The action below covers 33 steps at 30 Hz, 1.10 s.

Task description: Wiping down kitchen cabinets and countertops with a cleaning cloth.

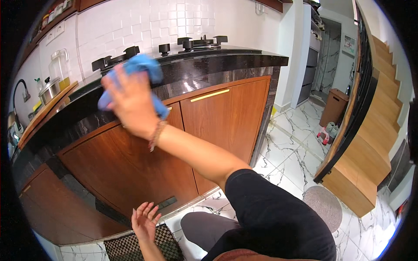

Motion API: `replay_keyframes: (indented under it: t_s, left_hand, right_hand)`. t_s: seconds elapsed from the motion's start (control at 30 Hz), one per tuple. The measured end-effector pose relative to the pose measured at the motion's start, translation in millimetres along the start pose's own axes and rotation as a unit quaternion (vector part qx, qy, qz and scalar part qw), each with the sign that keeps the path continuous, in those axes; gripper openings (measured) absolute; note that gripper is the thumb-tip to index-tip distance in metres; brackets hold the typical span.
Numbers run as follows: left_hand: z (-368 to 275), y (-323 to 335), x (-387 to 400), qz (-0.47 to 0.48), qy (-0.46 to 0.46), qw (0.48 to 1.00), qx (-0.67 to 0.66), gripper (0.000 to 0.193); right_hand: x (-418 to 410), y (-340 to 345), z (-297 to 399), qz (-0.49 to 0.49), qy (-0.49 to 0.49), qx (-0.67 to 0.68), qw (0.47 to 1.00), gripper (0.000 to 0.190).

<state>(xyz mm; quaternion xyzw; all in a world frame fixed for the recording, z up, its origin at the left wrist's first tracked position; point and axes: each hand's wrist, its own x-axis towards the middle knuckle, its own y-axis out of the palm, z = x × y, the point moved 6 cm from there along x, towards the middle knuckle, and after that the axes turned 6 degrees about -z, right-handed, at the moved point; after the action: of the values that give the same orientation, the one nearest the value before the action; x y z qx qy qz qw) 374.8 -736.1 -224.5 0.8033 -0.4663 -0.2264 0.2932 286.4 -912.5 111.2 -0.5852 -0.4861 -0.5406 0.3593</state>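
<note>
My right hand (134, 102), with a thin bracelet at the wrist, presses a blue cloth (145, 65) at the front edge of the black stone countertop (225, 58). The hand is slightly blurred, and it hides part of the cloth and the counter behind it. Just beyond the cloth, a black hob with pan supports and knobs (164, 49) sits on the counter. Low in the view, my left hand (146, 220) hangs in front of the wooden cabinet doors (225, 120). Its fingers are apart and it holds nothing.
At left stand a wooden board (49, 112), a steel pot (49, 89) and a glass jug (59, 67) with yellow liquid. A checked mat (127, 246) lies on the marble-look floor. Wooden stairs (365, 156) and a brown bin (333, 106) are at right.
</note>
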Motion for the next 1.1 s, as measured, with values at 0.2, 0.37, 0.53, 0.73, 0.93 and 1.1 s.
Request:
replay_keyframes:
  t_s: [0.2, 0.37, 0.53, 0.73, 0.93, 1.1]
  left_hand:
    - [-2, -35, 6, -0.053, 0.017, 0.998, 0.006, 0.052]
    - [4, -25, 11, -0.031, 0.003, 0.999, 0.027, 0.05]
    - [14, -37, 19, -0.045, -0.008, 0.997, 0.058, 0.052]
    - [26, -33, 23, -0.059, -0.036, 0.994, 0.079, 0.05]
    - [45, -29, 27, -0.065, -0.065, 0.991, 0.096, 0.044]
    - [66, -14, 40, -0.017, -0.094, 0.985, 0.14, 0.045]
  right_hand:
    - [2, -49, -46, 0.053, -0.197, -0.035, 0.978, 0.038]
    - [-28, -149, -204, 0.054, -0.115, -0.191, 0.973, 0.063]
    - [-50, -217, -298, 0.068, 0.031, -0.243, 0.967, 0.066]
    - [-88, -313, -433, -0.059, 0.207, -0.322, 0.922, 0.058]
    - [-93, -332, -480, 0.011, 0.466, -0.362, 0.807, 0.054]
    - [-89, -272, -365, 0.02, 0.282, -0.375, 0.883, 0.039]
